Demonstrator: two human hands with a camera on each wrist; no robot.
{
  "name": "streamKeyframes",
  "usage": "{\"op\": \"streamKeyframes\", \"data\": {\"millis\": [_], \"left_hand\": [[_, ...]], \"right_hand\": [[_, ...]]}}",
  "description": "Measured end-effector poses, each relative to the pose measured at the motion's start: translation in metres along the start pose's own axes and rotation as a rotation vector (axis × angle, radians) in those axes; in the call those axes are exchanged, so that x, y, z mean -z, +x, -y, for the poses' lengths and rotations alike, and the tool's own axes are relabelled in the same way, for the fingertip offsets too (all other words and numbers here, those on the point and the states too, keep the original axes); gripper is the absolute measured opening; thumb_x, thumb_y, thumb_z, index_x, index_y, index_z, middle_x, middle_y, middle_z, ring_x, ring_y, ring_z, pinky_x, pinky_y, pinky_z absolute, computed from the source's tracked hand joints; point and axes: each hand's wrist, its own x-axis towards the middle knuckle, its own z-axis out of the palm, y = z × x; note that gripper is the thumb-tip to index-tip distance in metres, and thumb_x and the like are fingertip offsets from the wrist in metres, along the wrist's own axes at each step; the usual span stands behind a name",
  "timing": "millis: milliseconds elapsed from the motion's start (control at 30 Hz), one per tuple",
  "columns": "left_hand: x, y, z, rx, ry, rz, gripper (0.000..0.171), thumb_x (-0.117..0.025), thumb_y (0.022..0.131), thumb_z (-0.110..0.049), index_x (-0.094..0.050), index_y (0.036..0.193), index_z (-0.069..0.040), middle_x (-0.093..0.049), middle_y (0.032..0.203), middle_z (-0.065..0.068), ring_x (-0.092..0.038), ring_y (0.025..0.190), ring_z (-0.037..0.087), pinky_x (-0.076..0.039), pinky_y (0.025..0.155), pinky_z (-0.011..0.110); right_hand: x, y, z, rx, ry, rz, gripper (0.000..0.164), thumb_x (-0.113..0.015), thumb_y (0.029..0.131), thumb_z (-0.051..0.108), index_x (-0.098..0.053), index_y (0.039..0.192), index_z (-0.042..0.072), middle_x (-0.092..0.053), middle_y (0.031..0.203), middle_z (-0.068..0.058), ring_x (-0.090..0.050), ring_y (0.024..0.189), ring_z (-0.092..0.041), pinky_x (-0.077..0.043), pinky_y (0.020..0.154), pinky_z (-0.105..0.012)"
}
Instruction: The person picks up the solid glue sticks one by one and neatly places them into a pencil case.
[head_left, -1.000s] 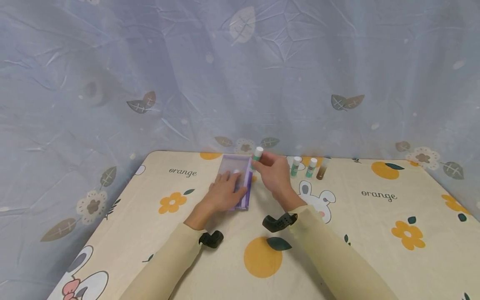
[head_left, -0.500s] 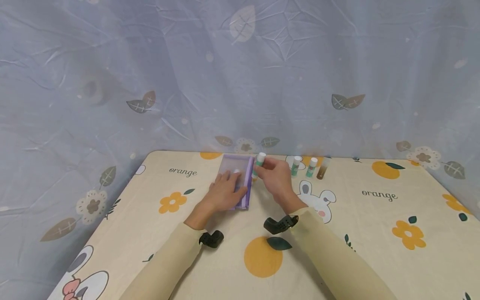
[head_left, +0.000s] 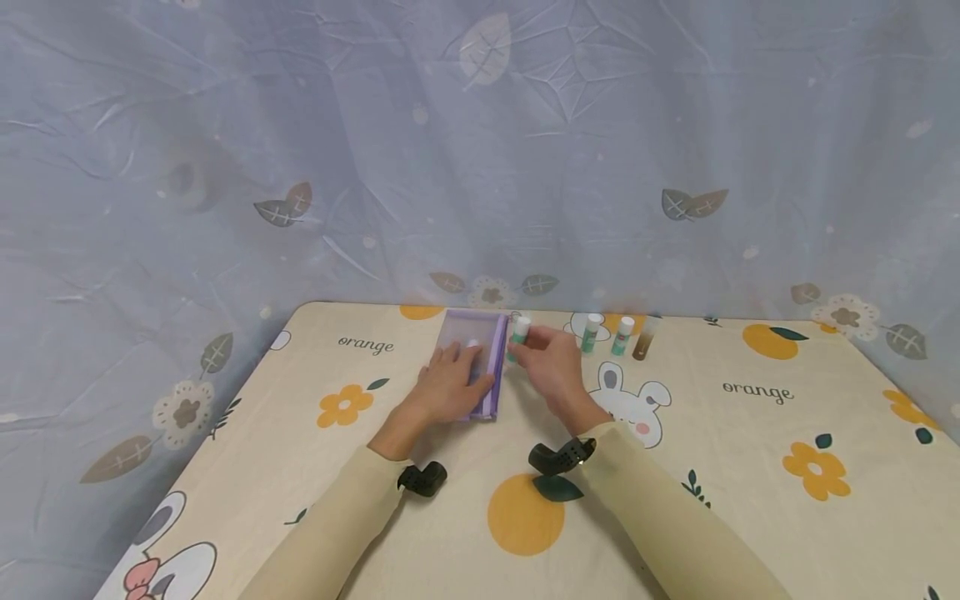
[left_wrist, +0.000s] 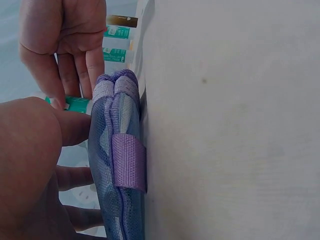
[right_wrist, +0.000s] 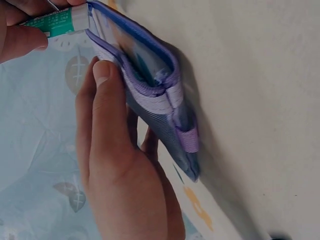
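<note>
Head view: near the far edge of the counter [head_left: 420, 542], we see the left hand [head_left: 450, 385] on a purple mesh pouch [head_left: 471, 323], fingers extended; the right hand [head_left: 551, 364] pinches a green tube [head_left: 519, 337] by the pouch's right edge. Left wrist view: beyond, we find two green tubes [left_wrist: 117, 32] and a brown tube [left_wrist: 122, 21]. Right wrist view: we see the pouch's mouth gaping, the pinched tube's end at one corner.

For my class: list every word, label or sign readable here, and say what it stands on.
"orange": tablecloth, left of the pouch.
"orange": tablecloth, right of the brown tube.
Too blurred to read: print on the held tube.
Too small to read: print on the two green tubes, mark on the brown tube.
</note>
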Motion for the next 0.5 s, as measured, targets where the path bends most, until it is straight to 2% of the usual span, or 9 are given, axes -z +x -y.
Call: {"op": "streamKeyframes", "data": {"millis": [367,500], "left_hand": [[-0.0011,0.001,0.0003,-0.006,0.005,-0.009,0.065,-0.053,0.108,-0.041,-0.041,0.163,-0.009,-0.029,0.171,0.03,-0.022,0.16,0.054,-0.024,0.125,0.073],[-0.0008,0.0004,0.0005,-0.007,0.002,-0.009,0.065,-0.054,0.108,-0.041,-0.041,0.163,-0.008,-0.03,0.171,0.03,-0.022,0.16,0.055,-0.024,0.125,0.073]], "right_hand": [[-0.0033,0.001,-0.0078,-0.043,0.012,0.014,0.037,-0.075,0.097,0.013,-0.07,0.133,0.003,-0.075,0.126,-0.018,-0.072,0.115,-0.03,-0.06,0.099,-0.042],[-0.0047,0.001,-0.0105,-0.051,0.028,0.017,0.037,-0.076,0.096,0.011,-0.071,0.132,0.003,-0.075,0.124,-0.018,-0.073,0.112,-0.029,-0.061,0.095,-0.037]]}}
